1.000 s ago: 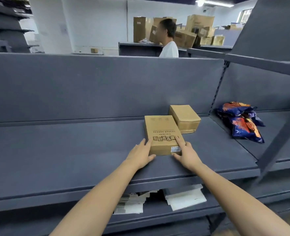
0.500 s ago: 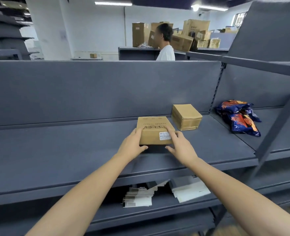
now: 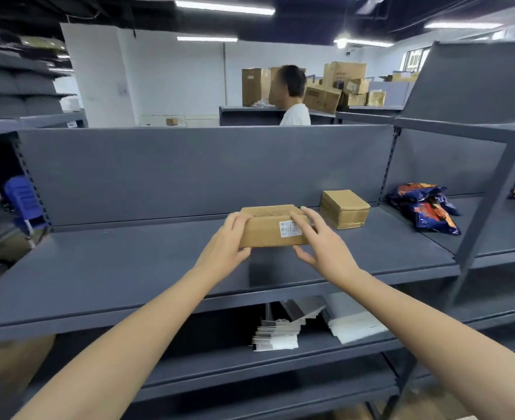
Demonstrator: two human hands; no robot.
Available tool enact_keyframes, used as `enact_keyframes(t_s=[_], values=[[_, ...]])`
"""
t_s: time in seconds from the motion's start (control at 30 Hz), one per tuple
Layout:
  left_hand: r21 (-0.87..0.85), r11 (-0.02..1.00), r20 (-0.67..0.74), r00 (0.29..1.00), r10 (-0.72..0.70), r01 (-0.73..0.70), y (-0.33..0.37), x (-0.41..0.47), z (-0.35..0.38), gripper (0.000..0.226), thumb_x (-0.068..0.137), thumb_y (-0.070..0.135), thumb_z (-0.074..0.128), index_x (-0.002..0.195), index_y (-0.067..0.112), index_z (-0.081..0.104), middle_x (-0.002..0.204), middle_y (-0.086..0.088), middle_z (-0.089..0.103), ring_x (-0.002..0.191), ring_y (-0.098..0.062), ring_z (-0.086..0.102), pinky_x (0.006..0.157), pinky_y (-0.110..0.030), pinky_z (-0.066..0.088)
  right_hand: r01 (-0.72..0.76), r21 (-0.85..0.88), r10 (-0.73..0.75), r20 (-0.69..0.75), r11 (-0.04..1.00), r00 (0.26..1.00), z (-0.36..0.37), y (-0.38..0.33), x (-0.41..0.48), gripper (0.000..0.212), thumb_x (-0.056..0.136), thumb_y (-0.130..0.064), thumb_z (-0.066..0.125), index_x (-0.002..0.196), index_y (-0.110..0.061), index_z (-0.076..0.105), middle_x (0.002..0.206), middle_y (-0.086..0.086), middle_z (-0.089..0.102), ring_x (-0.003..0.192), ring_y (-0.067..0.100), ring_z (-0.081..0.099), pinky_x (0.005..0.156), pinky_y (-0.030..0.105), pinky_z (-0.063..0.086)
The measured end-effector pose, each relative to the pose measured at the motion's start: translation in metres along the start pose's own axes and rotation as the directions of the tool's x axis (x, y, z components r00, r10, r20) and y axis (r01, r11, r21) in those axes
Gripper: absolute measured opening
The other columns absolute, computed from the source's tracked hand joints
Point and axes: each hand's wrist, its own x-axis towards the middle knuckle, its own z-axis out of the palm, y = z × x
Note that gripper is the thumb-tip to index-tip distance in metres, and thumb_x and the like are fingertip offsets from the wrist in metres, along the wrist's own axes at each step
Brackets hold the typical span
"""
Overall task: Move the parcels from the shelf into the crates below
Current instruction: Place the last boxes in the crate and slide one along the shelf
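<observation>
A flat brown cardboard parcel (image 3: 268,230) with a white label is held just above the grey shelf (image 3: 129,268), its shadow on the board beneath. My left hand (image 3: 229,247) grips its left end with fingers curled over the top edge. My right hand (image 3: 322,241) holds its right end, fingers across the top and thumb underneath. A second, smaller brown parcel (image 3: 344,209) sits on the shelf behind and to the right, close to the back panel. No crate is in view.
Blue snack bags (image 3: 428,207) lie in the bay to the right, beyond a slanted grey post (image 3: 489,207). The shelf below holds white packets (image 3: 356,324) and a fanned stack of papers (image 3: 275,334). A person (image 3: 292,98) stands behind the shelving near stacked cartons.
Both hands closed on the flat parcel and raised it off the shelf, tipping its labelled end toward me. The small parcel stayed put.
</observation>
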Motion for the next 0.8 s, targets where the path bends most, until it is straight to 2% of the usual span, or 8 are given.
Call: enact_keyframes(t_s=[0.07,0.13,0.23,0.3,0.43,0.6,0.7,0.8], values=[[-0.099,0.995,0.016,0.999,0.028,-0.026,-0.002,-0.009,-0.019,0.055,0.086,0.009,0.059,0.135,0.020,0.038,0.131,0.004,0.037,0.108,-0.014,0.047,0.092,-0.029,0.043,0.044,0.009,-0.044,-0.034,0.999,0.998,-0.004,-0.007,0.000,0.067,0.079,-0.011,0.071,0.139,-0.020,0.044,0.141,0.019,0.041,0.106,0.037,0.057,0.074,0.042,0.056],[-0.179,0.984,0.059,0.998,0.021,-0.010,-0.002,-0.014,-0.039,0.062,0.088,0.012,0.061,0.142,0.021,0.032,0.132,0.004,0.035,0.114,-0.010,0.043,0.097,-0.025,0.040,0.065,0.055,-0.062,-0.057,0.996,0.996,-0.011,-0.013,0.003,0.064,0.083,-0.014,0.069,0.141,-0.023,0.043,0.143,0.018,0.038,0.122,0.034,0.047,0.097,0.038,0.044],[-0.324,0.942,0.094,0.994,-0.061,0.088,0.003,-0.018,-0.065,0.080,0.087,0.016,0.066,0.150,0.019,0.016,0.131,0.006,0.036,0.120,-0.007,0.038,0.099,-0.020,0.033,0.020,0.326,-0.013,-0.023,0.945,1.000,-0.027,-0.028,0.010,0.060,0.089,-0.014,0.064,0.139,-0.032,0.037,0.145,0.005,0.034,0.132,0.014,0.034,0.109,0.022,0.028],[-0.408,0.902,0.073,0.989,-0.125,0.144,0.007,-0.019,-0.082,0.082,0.087,0.020,0.066,0.149,0.018,0.012,0.127,0.009,0.037,0.116,-0.004,0.039,0.095,-0.019,0.032,0.018,0.441,0.004,-0.050,0.897,0.999,-0.037,-0.041,0.016,0.050,0.090,-0.014,0.061,0.133,-0.030,0.039,0.139,-0.005,0.039,0.130,0.004,0.034,0.110,0.020,0.028],[-0.441,0.891,0.009,0.993,-0.115,0.107,0.008,-0.023,-0.102,0.067,0.089,0.025,0.062,0.144,0.023,0.023,0.126,0.008,0.041,0.115,-0.008,0.045,0.096,-0.023,0.034,-0.033,0.569,0.063,-0.034,0.821,0.997,-0.048,-0.062,0.026,0.038,0.092,-0.015,0.058,0.125,-0.028,0.045,0.127,-0.007,0.044,0.125,0.010,0.041,0.104,0.031,0.041],[-0.450,0.888,-0.044,0.990,-0.132,0.099,0.002,-0.029,-0.110,0.052,0.092,0.027,0.058,0.139,0.025,0.034,0.130,0.006,0.046,0.118,-0.013,0.050,0.101,-0.032,0.042,-0.077,0.600,0.096,0.000,0.796,0.995,-0.052,-0.079,0.030,0.036,0.094,-0.016,0.056,0.123,-0.033,0.044,0.129,0.002,0.044,0.119,0.006,0.042,0.092,0.020,0.046],[-0.493,0.858,-0.038,0.982,-0.187,0.144,-0.001,-0.038,-0.105,0.063,0.092,0.027,0.058,0.145,0.026,0.025,0.141,0.004,0.041,0.120,-0.012,0.048,0.098,-0.028,0.040,-0.112,0.577,0.130,0.011,0.809,0.991,-0.048,-0.084,0.033,0.030,0.094,-0.019,0.055,0.122,-0.029,0.047,0.125,0.000,0.050,0.114,0.010,0.045,0.089,0.019,0.043],[-0.527,0.812,0.085,0.966,-0.243,0.251,-0.008,-0.059,-0.092,0.079,0.089,0.033,0.060,0.149,0.036,0.009,0.147,0.005,0.036,0.126,-0.011,0.045,0.103,-0.033,0.035,-0.196,0.701,0.249,0.028,0.685,0.968,-0.046,-0.085,0.032,0.023,0.095,-0.019,0.054,0.115,-0.027,0.048,0.115,-0.001,0.056,0.098,0.013,0.057,0.079,0.023,0.051]])
